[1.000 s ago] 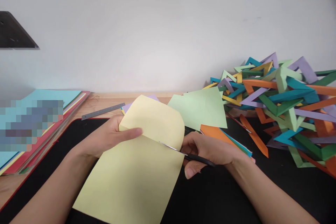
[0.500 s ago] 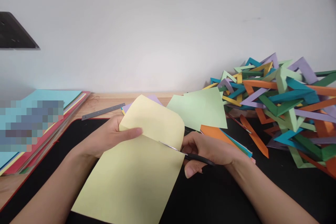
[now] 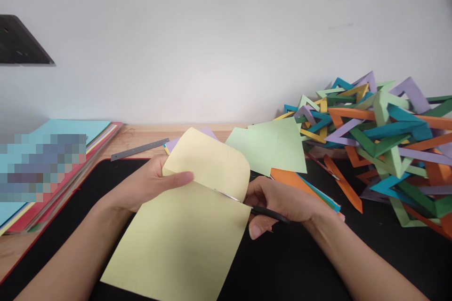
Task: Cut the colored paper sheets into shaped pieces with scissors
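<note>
A sheet of pale yellow paper hangs above the black mat, its upper part tilted up and curling at the right. My left hand pinches it at the left side, thumb lying on top and the other fingers hidden behind. At the paper's right edge, my right hand grips black-handled scissors. A thin strip of their blade shows along the line between the raised upper part and the lower part. The fingers in the handles are partly hidden.
Pale green sheets and orange and blue paper pieces lie beyond my right hand. Interlocked folded-paper shapes pile up at right. A metal ruler rests behind; stacked coloured paper sits left on the wooden table. A wall stands behind.
The yellow sheet's lower part has shifted slightly right and up. Both hands and the scissors keep nearly the same places; the whole view has moved very slightly.
</note>
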Available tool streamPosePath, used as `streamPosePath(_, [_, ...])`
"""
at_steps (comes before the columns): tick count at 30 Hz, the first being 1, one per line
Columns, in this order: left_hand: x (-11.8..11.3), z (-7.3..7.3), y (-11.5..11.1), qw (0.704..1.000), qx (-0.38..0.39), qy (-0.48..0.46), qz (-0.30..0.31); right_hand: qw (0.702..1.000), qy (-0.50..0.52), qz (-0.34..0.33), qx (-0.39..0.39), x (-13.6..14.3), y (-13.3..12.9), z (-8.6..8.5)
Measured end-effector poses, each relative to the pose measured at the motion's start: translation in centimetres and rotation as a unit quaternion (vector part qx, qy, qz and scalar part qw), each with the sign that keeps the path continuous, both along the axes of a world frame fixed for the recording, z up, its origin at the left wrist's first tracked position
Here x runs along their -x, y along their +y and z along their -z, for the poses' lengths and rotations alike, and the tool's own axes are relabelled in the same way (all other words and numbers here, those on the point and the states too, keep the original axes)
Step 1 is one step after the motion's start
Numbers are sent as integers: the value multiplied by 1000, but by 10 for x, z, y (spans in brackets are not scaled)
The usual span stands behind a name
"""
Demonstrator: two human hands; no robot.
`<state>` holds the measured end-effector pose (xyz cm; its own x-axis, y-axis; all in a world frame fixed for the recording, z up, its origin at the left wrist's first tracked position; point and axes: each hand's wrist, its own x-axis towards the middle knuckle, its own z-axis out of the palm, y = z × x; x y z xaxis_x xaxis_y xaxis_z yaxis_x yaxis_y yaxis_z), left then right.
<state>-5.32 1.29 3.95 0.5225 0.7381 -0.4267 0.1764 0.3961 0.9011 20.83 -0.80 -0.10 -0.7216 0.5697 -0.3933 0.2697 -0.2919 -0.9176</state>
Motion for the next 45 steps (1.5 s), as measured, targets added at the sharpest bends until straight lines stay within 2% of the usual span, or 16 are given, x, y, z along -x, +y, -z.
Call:
streamPosePath(12, [-2,0,-2,1000,-12,3,-20,999,-30,10,-16,0,0,2])
streamPosePath(20, [-2,0,-2,1000,2,-2,-28,1000,4,18,10,2,0,1])
streamPosePath(30, [-2,-2,-1,1000,5,1,-22,1000,2,14,14,0,-1,2])
streamPosePath(36, [-2,3,0,999,-3,-37,0,1000,9,23,20,4,-1,4])
streamPosePath(45, [2,7,1,999,-12,-31,14,1000,10,21,19,4,-2,2])
